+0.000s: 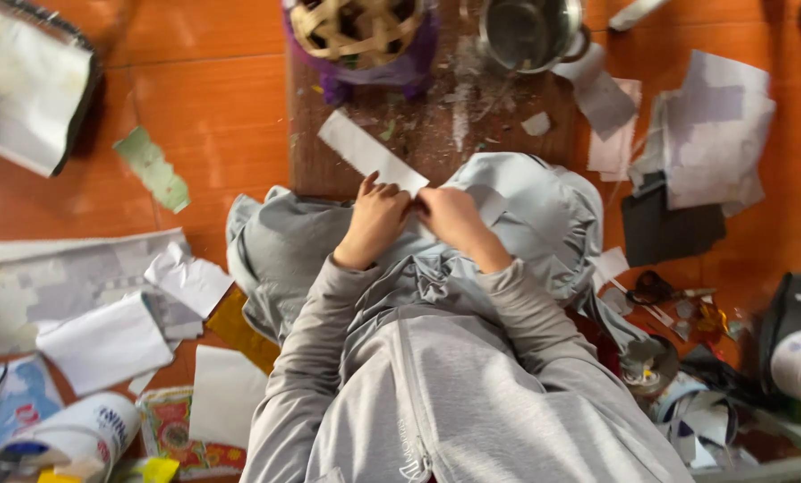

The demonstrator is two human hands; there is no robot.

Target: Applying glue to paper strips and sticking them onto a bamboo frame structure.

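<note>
Paper strip, long, flat and white, pinched at one end by both hands' fingers.

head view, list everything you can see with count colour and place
paper strip: one, white, held by both hands over the board
wooden board: one, brown, top centre on the floor
woven basket: one, tan on purple cloth, top edge
metal pot: one, silver, top right of the board
green paper scrap: one, pale green, left on the floor
loose paper sheets: several, white, right side; more lie at left
dark sheet: one, dark grey, right
scissors: one pair, dark handles, right
floor: orange
left hand: pinching the strip
right hand: pinching the strip
</note>
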